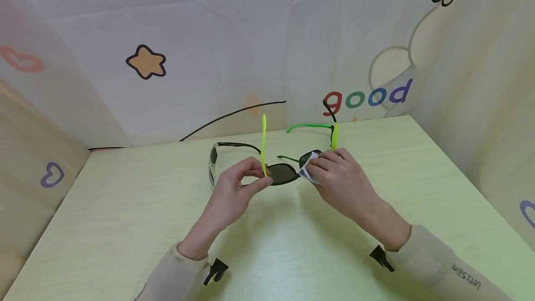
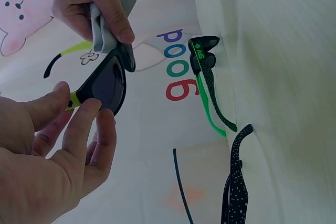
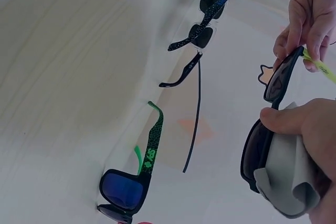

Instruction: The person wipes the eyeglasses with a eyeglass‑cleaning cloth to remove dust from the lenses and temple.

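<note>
A pair of dark-lensed sunglasses (image 1: 283,174) with yellow temples is held up above the table. My left hand (image 1: 234,194) pinches it by the frame corner, beside one yellow temple. My right hand (image 1: 344,178) grips a light grey cloth (image 3: 286,177), folded around the other lens. In the right wrist view the right thumb presses on the frame near the bridge, and the cloth covers part of that lens from behind. The left wrist view shows the left fingertips (image 2: 93,104) touching the lens edge and hinge.
Beyond the hands, black-and-green sunglasses (image 3: 123,190) with blue lenses stand on the pale table (image 1: 125,217). Clear-framed sunglasses (image 3: 202,35) with speckled dark temples stand farther left. A printed curtain (image 1: 225,50) hangs behind the table's back edge.
</note>
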Action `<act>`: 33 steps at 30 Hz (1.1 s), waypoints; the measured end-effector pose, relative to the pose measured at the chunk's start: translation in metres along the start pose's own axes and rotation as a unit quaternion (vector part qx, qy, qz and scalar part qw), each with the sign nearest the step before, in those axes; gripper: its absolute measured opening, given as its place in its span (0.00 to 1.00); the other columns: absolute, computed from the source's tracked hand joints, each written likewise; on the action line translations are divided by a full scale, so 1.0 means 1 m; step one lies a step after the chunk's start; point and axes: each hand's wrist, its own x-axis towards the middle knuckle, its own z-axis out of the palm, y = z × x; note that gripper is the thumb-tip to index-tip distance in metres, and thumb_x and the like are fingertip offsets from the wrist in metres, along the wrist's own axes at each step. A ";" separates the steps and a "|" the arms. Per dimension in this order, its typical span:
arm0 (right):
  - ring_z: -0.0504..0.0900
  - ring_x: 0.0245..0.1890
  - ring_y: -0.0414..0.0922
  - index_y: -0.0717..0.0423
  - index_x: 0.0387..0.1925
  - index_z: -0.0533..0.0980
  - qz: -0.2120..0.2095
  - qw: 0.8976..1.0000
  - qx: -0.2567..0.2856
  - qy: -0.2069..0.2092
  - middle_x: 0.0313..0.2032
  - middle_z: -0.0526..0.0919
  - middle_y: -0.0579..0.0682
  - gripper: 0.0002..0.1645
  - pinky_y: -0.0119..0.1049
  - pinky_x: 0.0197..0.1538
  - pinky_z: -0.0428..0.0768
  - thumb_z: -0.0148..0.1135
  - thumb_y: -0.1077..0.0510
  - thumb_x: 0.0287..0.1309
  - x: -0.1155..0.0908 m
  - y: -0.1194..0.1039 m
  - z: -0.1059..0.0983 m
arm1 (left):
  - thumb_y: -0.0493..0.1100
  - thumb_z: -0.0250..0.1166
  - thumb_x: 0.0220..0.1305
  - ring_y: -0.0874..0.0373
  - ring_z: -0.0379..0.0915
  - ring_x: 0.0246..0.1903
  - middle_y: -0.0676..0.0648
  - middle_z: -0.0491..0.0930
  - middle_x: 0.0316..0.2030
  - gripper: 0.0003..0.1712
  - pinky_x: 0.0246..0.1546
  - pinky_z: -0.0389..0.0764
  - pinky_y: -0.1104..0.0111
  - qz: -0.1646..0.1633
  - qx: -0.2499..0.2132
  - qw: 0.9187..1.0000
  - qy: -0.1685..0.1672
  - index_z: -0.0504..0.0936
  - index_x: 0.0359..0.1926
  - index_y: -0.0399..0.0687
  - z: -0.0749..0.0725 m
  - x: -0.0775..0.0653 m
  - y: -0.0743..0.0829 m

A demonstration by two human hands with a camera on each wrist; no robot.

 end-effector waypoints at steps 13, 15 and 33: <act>0.80 0.52 0.54 0.62 0.53 0.83 0.031 0.995 -0.070 -0.059 0.50 0.85 0.57 0.25 0.48 0.42 0.74 0.77 0.55 0.57 0.001 -0.007 -0.001 | 0.39 0.71 0.67 0.58 0.80 0.47 0.52 0.85 0.43 0.05 0.44 0.83 0.56 0.006 0.014 1.000 -0.008 0.83 0.38 0.52 0.001 0.000 0.002; 0.79 0.52 0.54 0.62 0.54 0.83 0.032 0.995 -0.076 -0.060 0.51 0.85 0.57 0.25 0.49 0.41 0.73 0.77 0.54 0.57 0.001 -0.007 -0.001 | 0.38 0.72 0.67 0.58 0.80 0.47 0.52 0.85 0.44 0.05 0.44 0.84 0.56 0.006 0.013 1.000 -0.009 0.83 0.38 0.52 0.001 0.000 0.002; 0.81 0.36 0.52 0.60 0.37 0.87 -0.002 0.999 -0.046 -0.002 0.36 0.89 0.53 0.15 0.50 0.41 0.74 0.83 0.64 0.45 -0.001 -0.003 -0.002 | 0.38 0.72 0.67 0.58 0.80 0.47 0.51 0.85 0.44 0.04 0.45 0.84 0.59 0.002 -0.003 1.000 -0.005 0.83 0.38 0.51 0.001 0.001 0.000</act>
